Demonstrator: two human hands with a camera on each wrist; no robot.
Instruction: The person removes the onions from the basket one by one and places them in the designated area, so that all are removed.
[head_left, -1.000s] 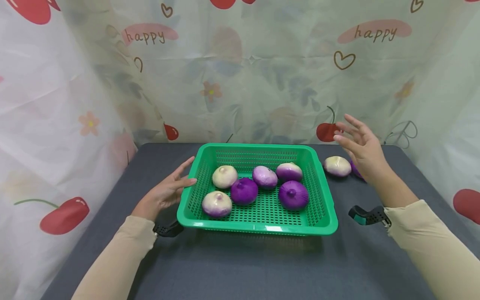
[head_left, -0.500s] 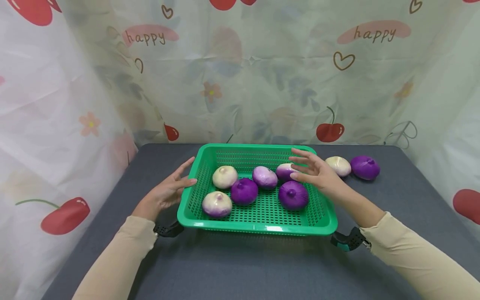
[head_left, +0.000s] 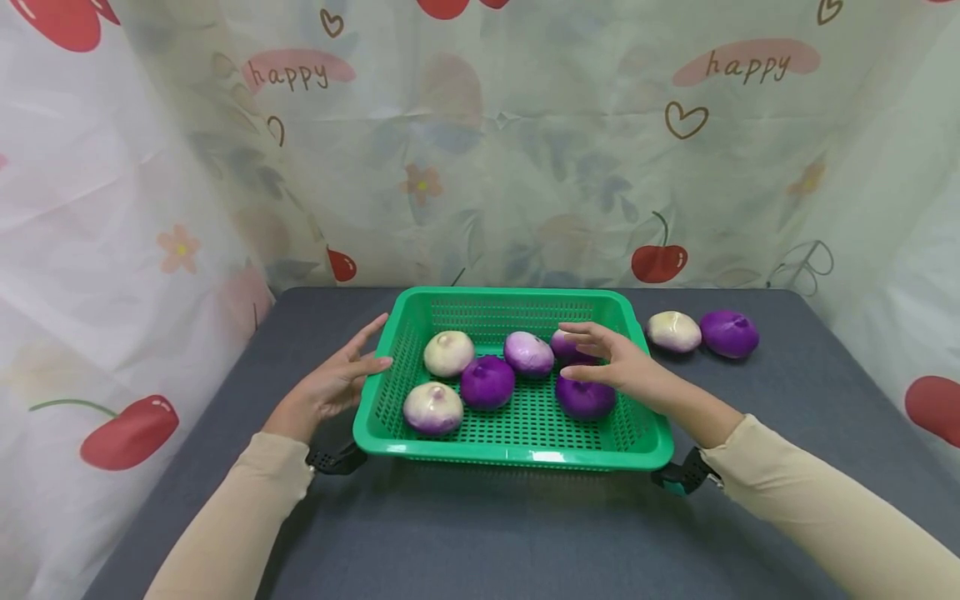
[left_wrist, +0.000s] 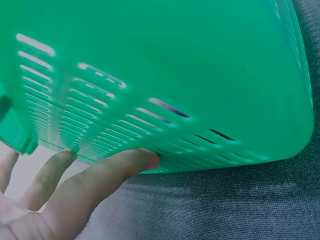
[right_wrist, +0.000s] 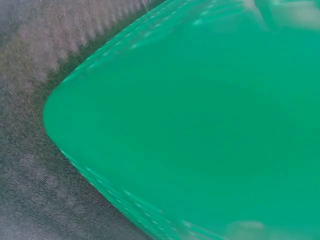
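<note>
My left hand [head_left: 330, 387] is at the left side of a green plastic basket [head_left: 510, 457], fingers spread along the wall and thumb at the rim. Up close in the left wrist view, its fingertips meet the slotted green wall [left_wrist: 235, 105]. My right hand [head_left: 618, 362] reaches over the basket's right side with loosely bent fingers and nothing held. Its fingers partly cover a pale purple onion [head_left: 562, 347] and a dark purple onion [head_left: 585, 402]. In the right wrist view, the basket [right_wrist: 175, 120] fills most of the picture and hides the hand.
Farther left in the basket lie a dark purple onion [head_left: 487, 383], a light purple onion [head_left: 529, 355] and two whitish onions [head_left: 433, 408]. Outside it, at the back right of the dark table [head_left: 480, 533], sit a whitish onion [head_left: 674, 332] and a purple onion [head_left: 729, 334]. A printed curtain [head_left: 510, 200] encloses the table.
My right hand has swung left and down, from above the two onions at the back right to over the onions inside the basket. The left hand and the basket stay put.
</note>
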